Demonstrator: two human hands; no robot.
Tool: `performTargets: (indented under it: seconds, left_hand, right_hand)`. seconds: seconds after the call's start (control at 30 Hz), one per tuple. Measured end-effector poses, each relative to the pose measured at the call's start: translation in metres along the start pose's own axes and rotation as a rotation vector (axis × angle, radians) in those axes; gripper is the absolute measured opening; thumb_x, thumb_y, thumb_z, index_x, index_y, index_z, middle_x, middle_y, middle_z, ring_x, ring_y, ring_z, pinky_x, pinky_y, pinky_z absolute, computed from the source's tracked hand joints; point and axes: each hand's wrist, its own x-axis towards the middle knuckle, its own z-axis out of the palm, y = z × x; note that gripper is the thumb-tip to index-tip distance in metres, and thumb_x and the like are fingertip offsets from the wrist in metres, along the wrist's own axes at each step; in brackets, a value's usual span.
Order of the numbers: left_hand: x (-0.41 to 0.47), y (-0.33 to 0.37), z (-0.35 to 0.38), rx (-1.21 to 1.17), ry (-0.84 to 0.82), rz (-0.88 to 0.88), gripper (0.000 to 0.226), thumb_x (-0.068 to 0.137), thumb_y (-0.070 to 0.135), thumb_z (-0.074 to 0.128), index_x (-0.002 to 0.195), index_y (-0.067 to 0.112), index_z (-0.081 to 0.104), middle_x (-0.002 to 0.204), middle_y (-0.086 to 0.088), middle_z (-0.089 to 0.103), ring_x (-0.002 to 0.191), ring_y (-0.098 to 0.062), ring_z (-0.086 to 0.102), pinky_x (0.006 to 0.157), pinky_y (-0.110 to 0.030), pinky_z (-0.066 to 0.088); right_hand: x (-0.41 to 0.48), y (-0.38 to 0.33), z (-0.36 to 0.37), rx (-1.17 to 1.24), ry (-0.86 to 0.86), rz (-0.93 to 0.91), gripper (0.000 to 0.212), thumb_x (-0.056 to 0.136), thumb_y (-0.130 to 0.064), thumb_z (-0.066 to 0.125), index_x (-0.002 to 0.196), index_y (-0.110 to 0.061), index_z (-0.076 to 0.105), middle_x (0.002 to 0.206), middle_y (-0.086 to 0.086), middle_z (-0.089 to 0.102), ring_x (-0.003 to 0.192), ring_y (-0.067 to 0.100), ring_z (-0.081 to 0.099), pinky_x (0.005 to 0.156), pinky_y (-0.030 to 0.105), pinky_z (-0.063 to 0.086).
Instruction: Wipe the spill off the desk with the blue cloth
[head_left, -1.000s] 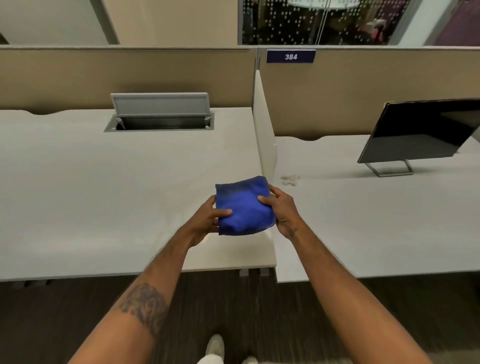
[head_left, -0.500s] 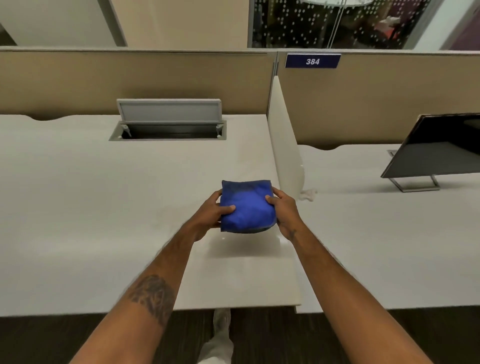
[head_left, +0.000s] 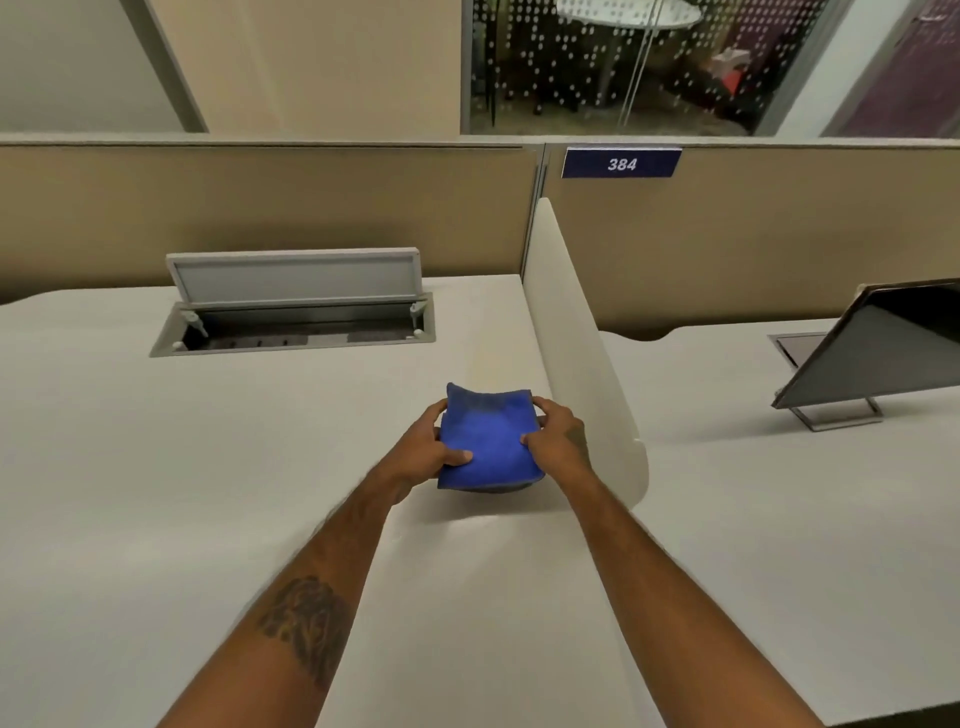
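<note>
**Closer in, cloth held over the desk**

Stepping forward since a second ago: the floor and my shoes have dropped out of view, and the desk (head_left: 156, 493) now fills the bottom of what I see. Both my hands are where they were on the cloth, and it has come forward with me, now over the desktop rather than its front edge.

My left hand (head_left: 423, 449) grips the blue cloth (head_left: 488, 441) on its left side, thumb on top, fingers curled under. My right hand (head_left: 558, 441) grips the right side the same way. The cloth is folded into a thick square, its far edge curling upward, its near edge sagging toward the desk with a shadow below it. Whether it touches the surface, I cannot tell.

Just to the right of my right hand stands the white divider panel (head_left: 576, 364), curved at its near end. Beyond the cloth and to the left, the cable tray (head_left: 296, 327) sits with its lid raised. On the neighbouring desk to the right a dark monitor (head_left: 893, 353) leans back on a wire stand. Up on the beige partition, a blue number plate (head_left: 621, 163) reads 384. No spill that I can pick out for certain.
</note>
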Motion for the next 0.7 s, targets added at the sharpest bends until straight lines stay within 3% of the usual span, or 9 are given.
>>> performTargets:
  seconds: [0.07, 0.2, 0.57, 0.7]
  left_hand:
    - [0.02, 0.002, -0.001, 0.021, 0.018, -0.007, 0.089, 0.082, 0.01, 0.077, 0.152, 0.028, 0.025, 0.138, -0.005, 0.052, 0.106, -0.018, 0.062, 0.072, -0.026, 0.058]
    - [0.061, 0.011, -0.006, 0.063, 0.058, 0.006, 0.087, 0.083, 0.007, 0.074, 0.152, 0.026, 0.025, 0.144, -0.004, 0.049, 0.117, -0.025, 0.056, 0.093, -0.041, 0.055]
    - [0.128, 0.049, -0.03, 0.114, 0.169, 0.043, 0.085, 0.083, 0.007, 0.074, 0.153, 0.021, 0.027, 0.144, -0.009, 0.05, 0.122, -0.032, 0.056, 0.098, -0.052, 0.052]
    - [0.142, 0.054, -0.036, 0.113, 0.18, 0.054, 0.088, 0.083, 0.014, 0.077, 0.153, 0.02, 0.026, 0.145, -0.01, 0.049, 0.122, -0.03, 0.056, 0.098, -0.047, 0.053]
  right_hand:
    - [0.019, -0.006, 0.005, -0.008, 0.022, 0.014, 0.054, 0.09, -0.002, 0.055, 0.141, -0.02, 0.052, 0.125, 0.01, 0.066, 0.091, 0.019, 0.056, 0.075, 0.026, 0.047]
    - [0.058, -0.017, 0.012, -0.01, 0.054, 0.046, 0.05, 0.092, -0.002, 0.052, 0.14, -0.018, 0.052, 0.125, 0.011, 0.066, 0.101, 0.026, 0.062, 0.08, 0.031, 0.053]
    - [0.134, -0.06, 0.022, -0.046, 0.122, 0.023, 0.045, 0.096, -0.002, 0.049, 0.14, -0.015, 0.051, 0.131, 0.011, 0.062, 0.111, 0.028, 0.061, 0.079, 0.031, 0.052]
    - [0.145, -0.067, 0.023, -0.104, 0.113, 0.005, 0.052, 0.099, -0.006, 0.051, 0.149, -0.015, 0.04, 0.146, 0.011, 0.051, 0.128, 0.03, 0.053, 0.097, 0.035, 0.049]
